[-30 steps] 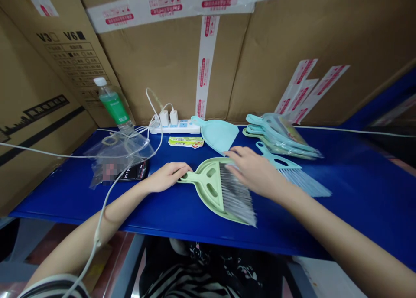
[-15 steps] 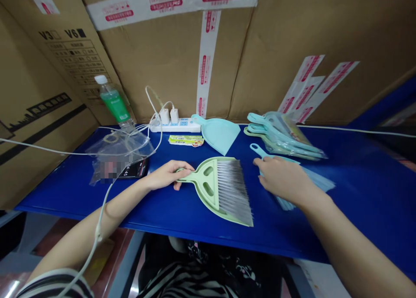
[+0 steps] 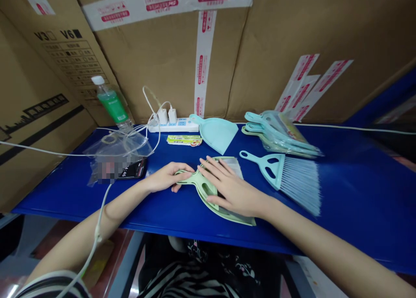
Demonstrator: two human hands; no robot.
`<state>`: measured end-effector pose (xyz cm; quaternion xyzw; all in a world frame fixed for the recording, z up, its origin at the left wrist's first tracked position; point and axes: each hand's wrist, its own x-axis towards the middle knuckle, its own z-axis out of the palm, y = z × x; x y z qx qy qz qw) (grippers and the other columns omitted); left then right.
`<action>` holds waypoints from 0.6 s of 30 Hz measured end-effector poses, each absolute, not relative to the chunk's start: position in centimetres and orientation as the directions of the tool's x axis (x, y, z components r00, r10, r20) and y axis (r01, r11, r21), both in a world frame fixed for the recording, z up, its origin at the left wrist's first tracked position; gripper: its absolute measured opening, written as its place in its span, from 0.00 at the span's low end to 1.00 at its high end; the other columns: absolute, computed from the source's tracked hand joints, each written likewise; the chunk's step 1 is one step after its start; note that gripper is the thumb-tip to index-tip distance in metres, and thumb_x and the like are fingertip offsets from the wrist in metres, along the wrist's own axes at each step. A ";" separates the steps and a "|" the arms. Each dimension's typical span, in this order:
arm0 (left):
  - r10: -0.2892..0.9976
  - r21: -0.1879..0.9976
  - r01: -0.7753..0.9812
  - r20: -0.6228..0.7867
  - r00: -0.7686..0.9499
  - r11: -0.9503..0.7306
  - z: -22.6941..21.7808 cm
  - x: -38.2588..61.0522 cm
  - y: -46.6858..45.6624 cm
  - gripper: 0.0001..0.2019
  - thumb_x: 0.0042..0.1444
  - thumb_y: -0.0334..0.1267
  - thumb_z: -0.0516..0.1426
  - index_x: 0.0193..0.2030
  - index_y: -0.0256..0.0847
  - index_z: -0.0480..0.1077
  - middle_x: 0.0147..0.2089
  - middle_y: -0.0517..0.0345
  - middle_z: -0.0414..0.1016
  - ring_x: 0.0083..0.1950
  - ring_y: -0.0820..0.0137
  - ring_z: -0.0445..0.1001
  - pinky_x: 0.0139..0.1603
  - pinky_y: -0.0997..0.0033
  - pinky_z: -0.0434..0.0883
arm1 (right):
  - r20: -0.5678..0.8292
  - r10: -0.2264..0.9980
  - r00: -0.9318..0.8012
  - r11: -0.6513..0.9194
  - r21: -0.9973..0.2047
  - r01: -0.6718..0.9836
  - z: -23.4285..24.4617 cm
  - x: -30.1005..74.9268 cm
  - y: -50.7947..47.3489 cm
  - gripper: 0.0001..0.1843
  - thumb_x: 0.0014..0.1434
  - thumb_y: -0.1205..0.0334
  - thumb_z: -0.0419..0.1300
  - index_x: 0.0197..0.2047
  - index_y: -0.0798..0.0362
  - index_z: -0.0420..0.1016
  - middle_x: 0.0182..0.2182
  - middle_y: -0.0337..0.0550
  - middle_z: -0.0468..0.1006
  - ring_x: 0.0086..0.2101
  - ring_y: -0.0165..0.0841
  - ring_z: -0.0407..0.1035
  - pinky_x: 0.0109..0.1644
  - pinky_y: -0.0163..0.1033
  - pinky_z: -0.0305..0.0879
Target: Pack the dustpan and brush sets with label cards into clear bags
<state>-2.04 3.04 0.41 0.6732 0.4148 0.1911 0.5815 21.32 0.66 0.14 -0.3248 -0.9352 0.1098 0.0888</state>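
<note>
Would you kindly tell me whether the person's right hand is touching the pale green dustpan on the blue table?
Touching. The head view shows the right hand lying flat across the pale green dustpan, with the spread fingers resting on it.

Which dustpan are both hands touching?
The pale green dustpan: the left hand holds its handle and the right hand lies flat on it. The pale blue dustpan and the stacked dustpans have no hands on them.

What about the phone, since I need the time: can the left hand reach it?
Probably yes: the left hand rests on the green dustpan's handle near the phone, only blue bench between; the clear plastic bag overlaps its left end.
</note>
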 end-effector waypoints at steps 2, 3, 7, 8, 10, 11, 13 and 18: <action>0.783 0.945 0.326 -0.222 0.581 0.026 0.4 -2.0 3.0 0.21 0.54 0.52 0.57 0.44 0.35 0.68 0.16 0.71 0.63 0.15 0.79 0.61 0.18 0.80 0.55 | 0.057 0.623 -0.780 0.752 -0.319 0.577 -0.3 21.0 0.6 0.38 0.65 0.43 0.43 0.70 0.59 0.44 0.69 0.54 0.42 0.66 0.42 0.29 0.67 0.59 0.38; 0.785 0.947 0.321 -0.221 0.579 0.030 0.4 -2.0 3.0 0.21 0.54 0.52 0.57 0.44 0.35 0.68 0.15 0.71 0.63 0.15 0.79 0.61 0.17 0.80 0.55 | 0.050 0.625 -0.779 0.745 -0.337 0.576 -0.3 21.0 0.6 0.38 0.65 0.43 0.42 0.70 0.59 0.43 0.69 0.53 0.41 0.66 0.42 0.27 0.67 0.59 0.36; 0.782 0.952 0.303 -0.226 0.580 0.050 0.6 -1.9 2.9 0.20 0.54 0.51 0.58 0.43 0.34 0.68 0.15 0.70 0.64 0.15 0.79 0.61 0.16 0.80 0.54 | 0.023 0.629 -0.777 0.728 -0.367 0.579 -0.4 21.0 0.6 0.36 0.67 0.46 0.39 0.70 0.61 0.42 0.69 0.53 0.38 0.66 0.41 0.24 0.67 0.59 0.34; 0.781 0.953 0.298 -0.223 0.583 0.050 0.6 -1.8 2.9 0.20 0.53 0.50 0.58 0.43 0.34 0.68 0.15 0.70 0.64 0.15 0.79 0.61 0.16 0.80 0.53 | 0.014 0.630 -0.777 0.726 -0.367 0.582 -0.4 20.9 0.5 0.36 0.67 0.47 0.39 0.70 0.61 0.42 0.69 0.54 0.37 0.66 0.41 0.24 0.67 0.58 0.34; 0.781 0.957 0.286 -0.213 0.587 0.046 0.6 -1.8 2.9 0.18 0.54 0.49 0.58 0.42 0.35 0.68 0.15 0.71 0.64 0.14 0.79 0.62 0.15 0.80 0.53 | 0.006 0.632 -0.775 0.723 -0.362 0.588 -0.4 20.9 0.4 0.35 0.67 0.48 0.38 0.70 0.62 0.42 0.69 0.54 0.37 0.66 0.41 0.24 0.67 0.58 0.34; 0.782 0.959 0.281 -0.208 0.587 0.044 0.6 -1.8 2.9 0.18 0.54 0.49 0.58 0.42 0.35 0.68 0.16 0.71 0.64 0.14 0.79 0.62 0.15 0.80 0.53 | 0.006 0.634 -0.773 0.723 -0.359 0.590 -0.4 20.8 0.4 0.35 0.67 0.49 0.38 0.70 0.63 0.42 0.69 0.54 0.37 0.66 0.42 0.24 0.67 0.58 0.34; 0.783 0.961 0.274 -0.206 0.587 0.047 0.5 -1.8 3.0 0.18 0.54 0.48 0.58 0.43 0.34 0.68 0.16 0.71 0.64 0.14 0.79 0.62 0.15 0.80 0.53 | 0.011 0.639 -0.769 0.721 -0.355 0.595 -0.5 20.7 0.3 0.34 0.67 0.50 0.39 0.70 0.62 0.43 0.69 0.54 0.38 0.66 0.42 0.24 0.67 0.59 0.34; 0.777 0.961 0.271 -0.217 0.591 0.062 0.2 -1.9 3.1 0.17 0.54 0.46 0.58 0.43 0.34 0.69 0.15 0.70 0.64 0.14 0.80 0.62 0.15 0.80 0.54 | 0.024 0.638 -0.770 0.724 -0.361 0.588 -0.5 20.6 0.2 0.33 0.68 0.51 0.39 0.69 0.61 0.43 0.69 0.54 0.38 0.66 0.42 0.25 0.67 0.59 0.36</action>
